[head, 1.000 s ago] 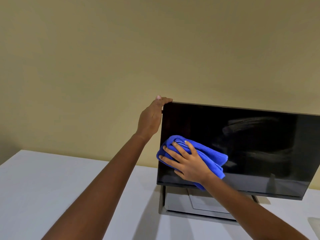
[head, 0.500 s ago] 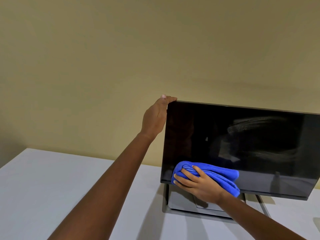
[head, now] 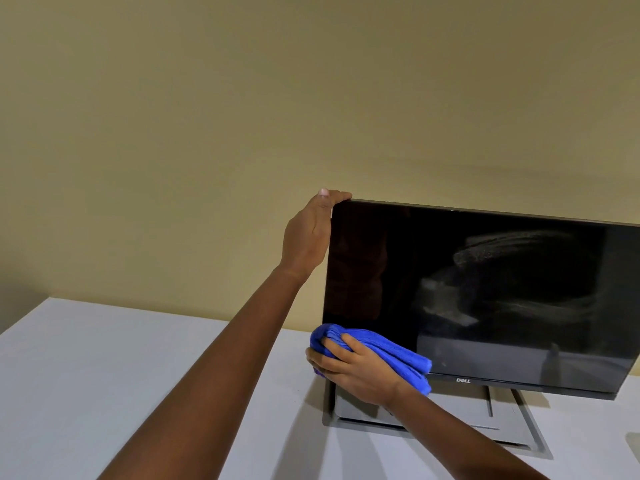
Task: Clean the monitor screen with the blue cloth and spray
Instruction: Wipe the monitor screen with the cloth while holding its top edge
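Note:
A black monitor stands on a grey stand on a white table, its dark screen showing hazy wipe streaks on the right half. My left hand grips the monitor's top left corner, fingers curled over the top edge. My right hand presses a bunched blue cloth against the screen's bottom left corner, partly over the lower bezel. The spray bottle is not in view.
The white table stretches left and toward me in front of a beige wall. The monitor's flat grey base lies under the screen. A small pale object peeks in at the right edge.
My right hand has slid the blue cloth down from the screen's left middle to its bottom left corner. My left hand has stayed on the top corner.

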A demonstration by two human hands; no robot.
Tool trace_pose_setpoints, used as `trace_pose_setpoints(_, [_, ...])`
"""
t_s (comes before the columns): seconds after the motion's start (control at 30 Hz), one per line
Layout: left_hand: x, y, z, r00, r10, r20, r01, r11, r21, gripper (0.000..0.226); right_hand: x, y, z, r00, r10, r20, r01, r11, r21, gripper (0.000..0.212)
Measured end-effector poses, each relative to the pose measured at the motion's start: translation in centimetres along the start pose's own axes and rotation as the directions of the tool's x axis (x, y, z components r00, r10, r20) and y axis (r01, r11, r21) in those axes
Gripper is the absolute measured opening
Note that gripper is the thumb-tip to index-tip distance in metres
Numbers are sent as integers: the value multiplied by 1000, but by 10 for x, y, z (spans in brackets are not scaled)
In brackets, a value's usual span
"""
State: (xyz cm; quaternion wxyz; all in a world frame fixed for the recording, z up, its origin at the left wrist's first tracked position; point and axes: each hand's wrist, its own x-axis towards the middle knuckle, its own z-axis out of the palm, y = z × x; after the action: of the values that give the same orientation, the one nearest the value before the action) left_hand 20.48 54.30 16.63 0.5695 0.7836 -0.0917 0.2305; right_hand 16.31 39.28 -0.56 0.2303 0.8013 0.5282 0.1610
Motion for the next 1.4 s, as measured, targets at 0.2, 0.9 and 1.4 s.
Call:
trace_pose_setpoints(0.2, [-1,1,-3,1000,5,19,-5,1000,18,56,-18,7,0,999,-26,28,26,999,-23,50])
trace_pose_setpoints(0.9, [-2,1,-2,999,-5,38,4,1000,13,53,-15,112,-114,407,728,-551,-550,677,488,64])
trace_pose_setpoints(1.4, [-1,-3,-2,999,25,32,-27,998,55,57,-10,35,-15,849,411,-333,-459,885,-80,68])
